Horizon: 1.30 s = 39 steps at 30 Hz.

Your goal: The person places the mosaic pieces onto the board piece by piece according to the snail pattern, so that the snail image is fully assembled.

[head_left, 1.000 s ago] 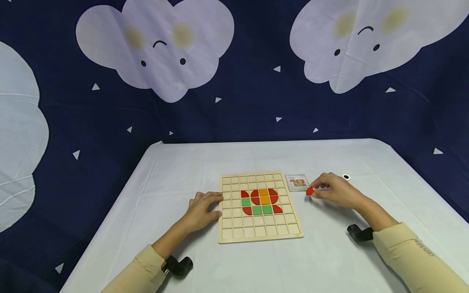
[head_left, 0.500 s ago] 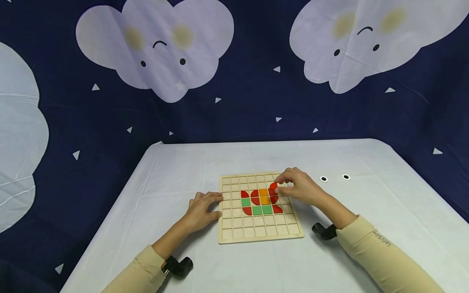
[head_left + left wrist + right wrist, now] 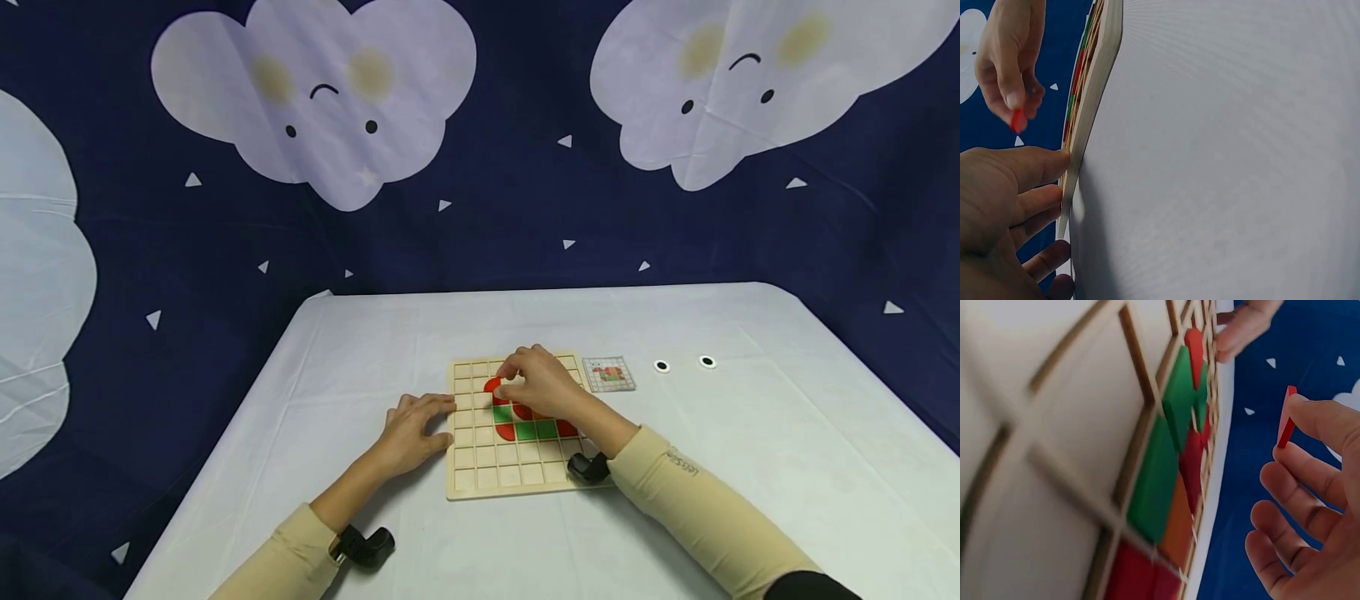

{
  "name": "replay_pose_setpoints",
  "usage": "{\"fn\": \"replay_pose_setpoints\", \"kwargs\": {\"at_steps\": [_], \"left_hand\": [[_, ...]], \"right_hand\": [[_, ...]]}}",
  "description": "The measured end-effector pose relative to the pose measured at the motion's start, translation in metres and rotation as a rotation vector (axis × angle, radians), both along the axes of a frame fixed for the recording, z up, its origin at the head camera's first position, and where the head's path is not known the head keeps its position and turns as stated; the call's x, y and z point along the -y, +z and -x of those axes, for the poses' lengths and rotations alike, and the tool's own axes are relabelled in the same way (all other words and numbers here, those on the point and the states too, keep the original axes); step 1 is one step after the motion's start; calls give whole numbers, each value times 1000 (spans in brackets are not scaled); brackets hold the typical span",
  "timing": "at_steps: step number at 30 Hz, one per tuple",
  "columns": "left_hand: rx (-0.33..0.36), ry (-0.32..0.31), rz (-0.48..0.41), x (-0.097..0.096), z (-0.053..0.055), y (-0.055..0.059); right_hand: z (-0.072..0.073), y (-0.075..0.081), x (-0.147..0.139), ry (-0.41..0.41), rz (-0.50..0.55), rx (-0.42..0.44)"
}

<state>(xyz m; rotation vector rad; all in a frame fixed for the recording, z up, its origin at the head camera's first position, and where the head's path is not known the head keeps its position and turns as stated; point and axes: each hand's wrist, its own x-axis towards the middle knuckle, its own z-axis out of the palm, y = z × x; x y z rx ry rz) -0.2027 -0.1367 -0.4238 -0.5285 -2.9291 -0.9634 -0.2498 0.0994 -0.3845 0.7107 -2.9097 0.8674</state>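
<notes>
My right hand (image 3: 542,383) pinches a red quarter-circle tile (image 3: 1287,419) between thumb and index finger, its other fingers loosely bent. It hovers over the upper left part of a wooden grid board (image 3: 480,479). Set into the board's squares are green square tiles (image 3: 536,430) and red rounded tiles (image 3: 506,432); an orange tile (image 3: 1177,525) shows in the right wrist view. Part of this pattern is hidden under my right hand. My left hand (image 3: 411,432) rests its fingertips on the board's left edge, fingers extended.
Right of the board lies a small card (image 3: 609,374) printed with a coloured grid picture. Two white round tiles with black centres, a nearer one (image 3: 662,367) and a farther one (image 3: 707,362), lie beyond it. All rest on a white-covered table (image 3: 375,333).
My right hand has carried the red tile leftward, from beside the card across to the board's upper left. The card and the nearer round tile are uncovered. My left hand has stayed put.
</notes>
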Motion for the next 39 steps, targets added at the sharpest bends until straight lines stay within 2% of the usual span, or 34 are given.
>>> {"fn": "replay_pose_setpoints", "kwargs": {"at_steps": [7,12,19,30,39], "left_hand": [[1,-8,2,0,0,1],[1,-7,0,0,0,1],[-14,-7,4,1,0,0],[-12,-3,11,1,0,0],[1,2,11,1,0,0]], "right_hand": [[8,-8,18,34,-83,-53],[13,-12,23,25,-133,-44],[16,-16,23,54,-204,-41],[16,-19,22,91,-259,-84],[16,-20,21,91,-238,-79]]}}
